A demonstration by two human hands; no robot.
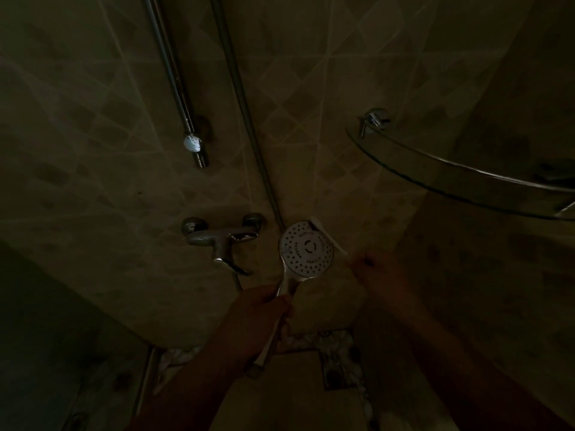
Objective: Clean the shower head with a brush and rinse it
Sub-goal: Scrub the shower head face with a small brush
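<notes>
— Chrome and white, that's the shower head (306,248), isn't it? Where does it sit?

— Just to the right of the mixer tap (222,239), which is fixed to the tiled wall (93,150). Its round spray face is turned toward the camera, and its handle runs down and left from the face.

— Who's holding it?

— The left hand (261,318), below and a little right of the tap, has its fingers curled round the handle. The hose end pokes out beneath that hand.

— And the brush?

— A thin white brush (326,234), like a toothbrush, lies against the upper right edge of the spray face, farther right of the tap. Its head touches the rim; its stem slants down to the right hand (381,272).

— Is that hand gripping it?

— The stem ends at the fingertips, and the fingers look pinched on it — though the light is very dim, so the exact finger placement is hard to make out.

— Anything else near the tap?

— Above it and slightly left, a chrome riser rail (174,73) ends in a small bright knob. A shower hose (242,104) climbs the wall from beside the tap's right end. Well to the right and higher than the tap hangs a curved glass shelf (451,169) on a metal bracket.
</notes>
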